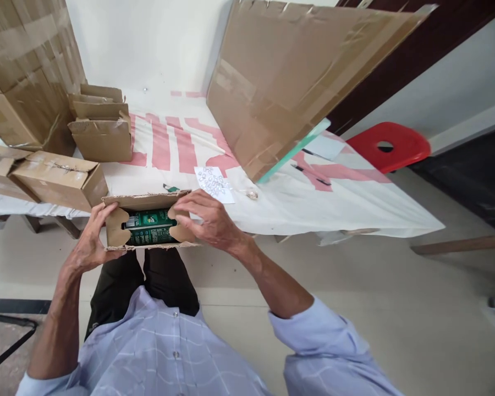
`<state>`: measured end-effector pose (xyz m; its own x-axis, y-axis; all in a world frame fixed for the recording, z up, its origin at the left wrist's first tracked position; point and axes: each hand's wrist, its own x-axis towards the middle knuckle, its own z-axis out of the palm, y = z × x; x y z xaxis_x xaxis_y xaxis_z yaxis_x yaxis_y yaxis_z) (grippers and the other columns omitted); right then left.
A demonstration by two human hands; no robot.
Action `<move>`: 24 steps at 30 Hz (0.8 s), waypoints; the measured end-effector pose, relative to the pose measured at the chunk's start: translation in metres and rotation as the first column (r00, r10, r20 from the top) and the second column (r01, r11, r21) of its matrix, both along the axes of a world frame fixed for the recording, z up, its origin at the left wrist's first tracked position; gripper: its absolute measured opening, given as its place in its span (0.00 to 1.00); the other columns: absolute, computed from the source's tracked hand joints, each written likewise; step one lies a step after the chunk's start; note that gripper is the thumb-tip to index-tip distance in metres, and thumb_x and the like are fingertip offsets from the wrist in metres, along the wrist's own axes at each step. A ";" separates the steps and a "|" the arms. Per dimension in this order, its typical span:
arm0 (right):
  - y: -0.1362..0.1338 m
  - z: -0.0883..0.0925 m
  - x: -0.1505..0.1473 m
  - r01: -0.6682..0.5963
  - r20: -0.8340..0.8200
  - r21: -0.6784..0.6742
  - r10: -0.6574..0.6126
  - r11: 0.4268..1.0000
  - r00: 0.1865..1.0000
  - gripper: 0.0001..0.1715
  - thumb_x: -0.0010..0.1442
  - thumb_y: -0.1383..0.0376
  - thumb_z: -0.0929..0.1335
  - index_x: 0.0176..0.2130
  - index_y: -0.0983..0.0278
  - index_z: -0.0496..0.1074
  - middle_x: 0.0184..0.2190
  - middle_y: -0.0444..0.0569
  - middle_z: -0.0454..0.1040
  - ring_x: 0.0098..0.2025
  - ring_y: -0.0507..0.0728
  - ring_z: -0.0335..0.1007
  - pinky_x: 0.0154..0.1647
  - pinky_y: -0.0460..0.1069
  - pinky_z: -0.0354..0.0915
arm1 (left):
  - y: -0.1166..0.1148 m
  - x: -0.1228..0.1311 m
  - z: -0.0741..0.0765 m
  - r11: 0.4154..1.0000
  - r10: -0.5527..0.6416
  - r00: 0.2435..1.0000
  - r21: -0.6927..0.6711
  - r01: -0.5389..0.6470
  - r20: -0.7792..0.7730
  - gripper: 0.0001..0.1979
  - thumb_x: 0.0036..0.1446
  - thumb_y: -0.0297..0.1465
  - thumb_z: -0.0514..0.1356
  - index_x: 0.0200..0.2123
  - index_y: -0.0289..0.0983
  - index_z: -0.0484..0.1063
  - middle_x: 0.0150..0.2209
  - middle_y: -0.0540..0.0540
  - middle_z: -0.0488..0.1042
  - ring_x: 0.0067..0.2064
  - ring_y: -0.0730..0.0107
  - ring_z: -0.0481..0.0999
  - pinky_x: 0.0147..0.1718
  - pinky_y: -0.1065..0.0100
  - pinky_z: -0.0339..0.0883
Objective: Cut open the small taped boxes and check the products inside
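In front of me, at the table's near edge, is a small cardboard box (pixel 115 228) with its top open. Inside lies a dark green printed package (pixel 150 226), partly covered by the box's end flaps. My left hand (pixel 91 236) grips the box's left end, thumb along the near side and fingers at the far corner. My right hand (pixel 212 220) is at the right end, its fingers closed around the right flap (pixel 183 228). Just beyond the box are a small green piece (pixel 171 188) and a white sheet with small drawn shapes or pieces (pixel 214 184).
Closed cartons (pixel 60 176) and several open boxes (pixel 101 132) stand at the left. A large cardboard sheet (pixel 297 71) leans at the back. Pens (pixel 311 175) lie on the white-covered table (pixel 355 206). A red stool (pixel 390 146) stands at the right.
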<state>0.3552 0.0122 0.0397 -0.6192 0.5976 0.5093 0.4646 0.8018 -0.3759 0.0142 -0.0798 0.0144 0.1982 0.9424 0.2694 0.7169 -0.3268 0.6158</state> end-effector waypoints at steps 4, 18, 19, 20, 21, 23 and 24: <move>-0.005 0.011 -0.020 -0.103 0.235 0.013 0.097 0.995 0.967 0.15 0.75 0.64 0.68 0.55 0.63 0.82 0.55 0.57 0.83 0.59 0.66 0.77 0.63 0.63 0.74 | 0.000 0.001 -0.002 0.999 -0.027 0.998 -0.030 0.029 0.051 0.56 0.53 0.49 0.76 0.78 0.41 0.55 0.74 0.30 0.57 0.78 0.31 0.56 0.70 0.36 0.67; -0.011 0.002 -0.056 -0.071 0.681 -0.056 0.090 0.996 0.726 0.11 0.76 0.61 0.71 0.49 0.64 0.82 0.52 0.58 0.80 0.54 0.64 0.78 0.53 0.55 0.70 | -0.008 0.011 -0.006 0.998 -0.067 0.996 -0.006 0.068 0.060 0.55 0.53 0.37 0.75 0.79 0.41 0.53 0.73 0.32 0.57 0.75 0.36 0.62 0.73 0.37 0.63; -0.012 0.001 -0.054 -0.106 0.685 -0.069 0.125 0.992 0.717 0.11 0.75 0.60 0.72 0.48 0.64 0.81 0.51 0.57 0.80 0.54 0.64 0.78 0.56 0.57 0.70 | -0.008 0.012 -0.006 0.998 -0.069 0.996 -0.004 0.069 0.061 0.55 0.53 0.38 0.75 0.79 0.40 0.53 0.73 0.32 0.57 0.75 0.36 0.62 0.73 0.37 0.63; -0.013 -0.001 -0.051 -0.135 0.687 -0.079 0.152 0.988 0.710 0.11 0.74 0.59 0.73 0.48 0.64 0.81 0.51 0.57 0.80 0.55 0.65 0.77 0.59 0.58 0.69 | -0.009 0.012 -0.007 0.997 -0.071 0.996 -0.001 0.072 0.062 0.55 0.53 0.38 0.75 0.79 0.40 0.53 0.73 0.31 0.57 0.75 0.36 0.62 0.73 0.37 0.63; -0.014 -0.003 -0.049 -0.154 0.686 -0.081 0.167 0.985 0.708 0.12 0.73 0.58 0.74 0.49 0.63 0.80 0.52 0.57 0.80 0.56 0.65 0.77 0.62 0.60 0.68 | -0.009 0.013 -0.007 0.997 -0.074 0.995 0.001 0.074 0.061 0.56 0.53 0.38 0.76 0.79 0.40 0.53 0.73 0.31 0.57 0.75 0.36 0.62 0.73 0.37 0.63; -0.014 -0.008 -0.049 -0.158 0.676 -0.057 0.154 0.986 0.720 0.16 0.71 0.58 0.76 0.54 0.62 0.78 0.56 0.58 0.79 0.60 0.67 0.75 0.64 0.62 0.67 | -0.008 0.015 -0.008 0.997 -0.074 0.996 0.010 0.074 0.054 0.56 0.52 0.37 0.76 0.79 0.40 0.53 0.73 0.31 0.58 0.76 0.36 0.61 0.74 0.36 0.62; -0.013 -0.011 -0.050 -0.149 0.669 -0.038 0.136 0.988 0.730 0.20 0.70 0.58 0.77 0.57 0.62 0.76 0.59 0.59 0.77 0.62 0.67 0.74 0.65 0.62 0.67 | -0.008 0.015 -0.008 0.997 -0.073 0.996 0.015 0.072 0.051 0.57 0.52 0.38 0.76 0.79 0.41 0.53 0.73 0.31 0.58 0.76 0.35 0.61 0.74 0.36 0.61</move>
<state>0.3053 -0.0011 0.0288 -0.8811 0.4693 -0.0592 0.4700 0.8827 0.0017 0.0294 -0.0874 0.0060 0.2516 0.9223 0.2935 0.6586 -0.3853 0.6463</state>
